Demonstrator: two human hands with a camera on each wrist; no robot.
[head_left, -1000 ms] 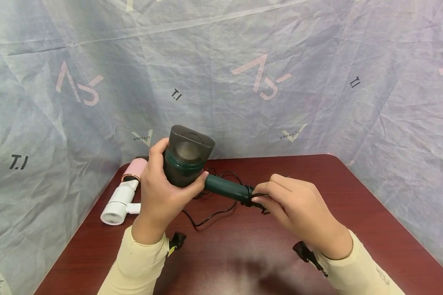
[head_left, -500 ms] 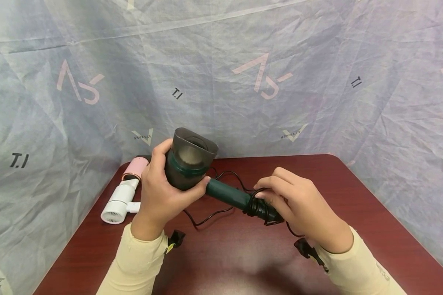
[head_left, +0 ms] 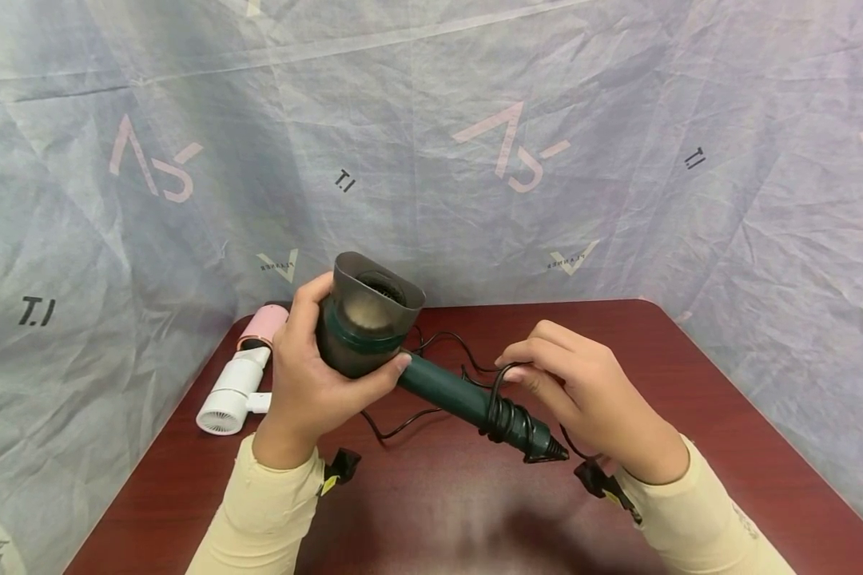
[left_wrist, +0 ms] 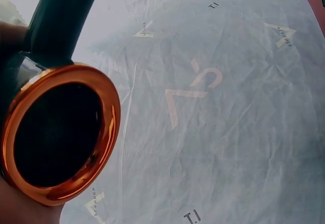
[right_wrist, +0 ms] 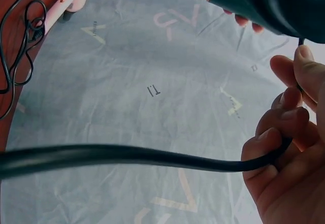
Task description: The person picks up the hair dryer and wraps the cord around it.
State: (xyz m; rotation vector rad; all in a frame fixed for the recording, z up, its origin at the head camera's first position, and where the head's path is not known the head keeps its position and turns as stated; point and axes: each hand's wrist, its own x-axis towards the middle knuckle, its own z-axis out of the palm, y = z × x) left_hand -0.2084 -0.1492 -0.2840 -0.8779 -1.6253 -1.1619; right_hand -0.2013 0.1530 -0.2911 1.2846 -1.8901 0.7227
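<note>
A dark green hair dryer (head_left: 446, 389) with a smoky concentrator nozzle (head_left: 375, 299) is held above the table. My left hand (head_left: 324, 383) grips it round the barrel, thumb near the top of the handle. In the left wrist view the copper-coloured ring (left_wrist: 112, 107) at the rear of the dryer shows. Several turns of black cord (head_left: 509, 421) wrap the lower handle. My right hand (head_left: 575, 387) pinches the cord between thumb and fingers, beside the handle. In the right wrist view the cord (right_wrist: 152, 155) also runs through the curled lower fingers.
A white hair dryer (head_left: 232, 395) and a pink one (head_left: 264, 326) lie at the left of the dark red table (head_left: 431, 511). Loose black cord (head_left: 403, 427) trails across the table behind the held dryer. Printed grey cloth (head_left: 431, 160) hangs round the back and sides.
The dryer's handle has tilted down, showing its lower end and the wound cord. My right hand has shifted slightly up from the handle, drawing a loop of cord with it.
</note>
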